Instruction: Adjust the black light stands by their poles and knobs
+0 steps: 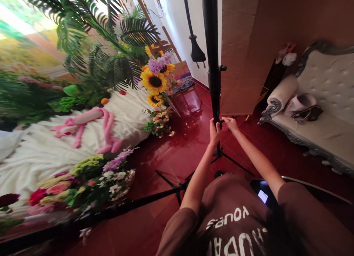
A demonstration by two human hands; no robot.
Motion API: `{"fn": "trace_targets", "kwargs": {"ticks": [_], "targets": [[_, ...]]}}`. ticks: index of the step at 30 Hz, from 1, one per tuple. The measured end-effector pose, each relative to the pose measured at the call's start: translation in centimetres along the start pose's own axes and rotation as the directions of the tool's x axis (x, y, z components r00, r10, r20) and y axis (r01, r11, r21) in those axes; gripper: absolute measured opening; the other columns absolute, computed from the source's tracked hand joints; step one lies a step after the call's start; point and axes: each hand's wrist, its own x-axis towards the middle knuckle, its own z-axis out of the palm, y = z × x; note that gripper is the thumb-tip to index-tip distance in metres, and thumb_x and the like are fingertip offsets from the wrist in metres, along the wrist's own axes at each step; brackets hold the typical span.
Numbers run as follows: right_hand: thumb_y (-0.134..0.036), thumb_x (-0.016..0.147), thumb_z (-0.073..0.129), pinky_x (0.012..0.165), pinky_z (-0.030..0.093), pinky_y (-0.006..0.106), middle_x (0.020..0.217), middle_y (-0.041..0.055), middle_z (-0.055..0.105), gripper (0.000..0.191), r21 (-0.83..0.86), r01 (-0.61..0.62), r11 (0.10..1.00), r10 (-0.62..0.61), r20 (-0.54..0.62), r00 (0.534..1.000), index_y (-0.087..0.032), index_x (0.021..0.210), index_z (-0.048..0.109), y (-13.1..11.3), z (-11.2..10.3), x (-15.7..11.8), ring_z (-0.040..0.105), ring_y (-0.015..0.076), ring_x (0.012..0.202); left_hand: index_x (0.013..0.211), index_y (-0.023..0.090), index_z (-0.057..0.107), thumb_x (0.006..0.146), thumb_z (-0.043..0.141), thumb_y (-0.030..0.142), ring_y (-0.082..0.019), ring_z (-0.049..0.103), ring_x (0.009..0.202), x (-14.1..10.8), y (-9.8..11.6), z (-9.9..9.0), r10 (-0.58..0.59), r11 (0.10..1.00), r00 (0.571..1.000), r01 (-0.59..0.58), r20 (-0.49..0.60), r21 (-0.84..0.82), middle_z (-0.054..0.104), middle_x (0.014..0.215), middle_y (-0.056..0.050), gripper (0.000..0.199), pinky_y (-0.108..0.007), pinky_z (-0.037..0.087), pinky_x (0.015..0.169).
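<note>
A black light stand rises upright in front of me, its tripod legs spread on the red floor. My left hand is closed round its pole, low down. Just to the right, my right hand pinches at a small black clamp knob on the same pole; the fingertips partly cover it. Higher up, another knob sticks out from the pole. A black cable with a two-pin plug hangs beside the stand, apart from both hands.
A second black stand pole slants across the lower left. White fabric holds a pink plush toy, with flowers in front. Sunflowers and an easel stand behind. At right are a tufted sofa and a lit phone.
</note>
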Motion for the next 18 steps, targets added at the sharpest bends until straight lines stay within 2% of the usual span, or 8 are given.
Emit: {"fn": "trace_targets", "kwargs": {"ticks": [2, 5, 8, 11, 13, 18], "targets": [[-0.053, 0.070, 0.064, 0.049, 0.031, 0.024, 0.048, -0.0066, 0.040, 0.040, 0.032, -0.032, 0.999, 0.035, -0.086, 0.996, -0.022, 0.054, 0.044, -0.2, 0.5, 0.3, 0.042, 0.0101, 0.052, 0.116, 0.022, 0.051, 0.094, 0.042, 0.057, -0.015, 0.060, 0.081, 0.0, -0.1, 0.0, 0.003, 1.000, 1.000, -0.003, -0.013, 0.013, 0.063, 0.099, -0.007, 0.042, -0.031, 0.052, 0.080], [-0.047, 0.065, 0.069, 0.052, 0.038, 0.022, 0.061, -0.0054, 0.056, 0.031, 0.214, -0.047, 0.976, 0.078, -0.140, 0.987, -0.021, 0.067, 0.051, -0.4, 1.1, 0.2, 0.051, 0.0104, 0.057, 0.115, 0.022, 0.051, 0.094, 0.040, 0.057, -0.016, 0.061, 0.087, 0.1, -0.1, -0.1, 0.006, 1.000, 1.000, -0.006, 0.019, 0.000, 0.063, 0.102, -0.008, 0.042, -0.033, 0.052, 0.085], [-0.051, 0.068, 0.067, 0.062, 0.047, 0.022, 0.083, -0.0002, 0.068, 0.035, 0.431, -0.038, 0.901, 0.068, -0.054, 0.996, -0.022, 0.085, 0.056, 0.0, 1.2, -0.8, 0.063, 0.0124, 0.073, 0.114, 0.022, 0.052, 0.095, 0.039, 0.057, -0.017, 0.062, 0.094, 0.1, 0.0, -0.1, 0.015, 1.000, 0.999, -0.014, 0.038, -0.011, 0.063, 0.105, -0.009, 0.041, -0.034, 0.051, 0.090], [-0.055, 0.071, 0.065, 0.070, 0.052, 0.023, 0.091, 0.0030, 0.071, 0.037, 0.555, -0.040, 0.831, 0.026, 0.032, 0.999, -0.023, 0.088, 0.057, 0.7, 1.1, -1.6, 0.068, 0.0136, 0.083, 0.114, 0.022, 0.051, 0.095, 0.040, 0.056, -0.017, 0.062, 0.097, 0.0, 0.1, -0.1, 0.021, 1.000, 1.000, -0.020, 0.022, -0.010, 0.063, 0.108, -0.010, 0.041, -0.036, 0.049, 0.093], [-0.057, 0.071, 0.066, 0.068, 0.052, 0.023, 0.087, 0.0015, 0.070, 0.039, 0.563, -0.035, 0.826, 0.021, 0.033, 0.999, -0.023, 0.087, 0.055, 1.1, 1.1, -1.8, 0.067, 0.0127, 0.077, 0.114, 0.022, 0.051, 0.095, 0.040, 0.056, -0.018, 0.062, 0.098, 0.0, 0.0, -0.1, 0.016, 1.000, 1.000, -0.016, 0.021, -0.013, 0.063, 0.107, -0.010, 0.041, -0.036, 0.050, 0.093], [-0.070, 0.071, 0.061, 0.054, 0.046, 0.021, 0.066, -0.0049, 0.058, 0.050, 0.408, 0.029, 0.913, 0.000, -0.070, 0.998, -0.024, 0.083, 0.047, 1.3, 1.8, -0.9, 0.055, 0.0090, 0.054, 0.113, 0.021, 0.052, 0.095, 0.040, 0.057, -0.016, 0.062, 0.091, 0.1, -0.2, -0.1, 0.003, 1.000, 1.000, -0.003, 0.028, -0.016, 0.063, 0.103, -0.008, 0.042, -0.033, 0.052, 0.085]]}}
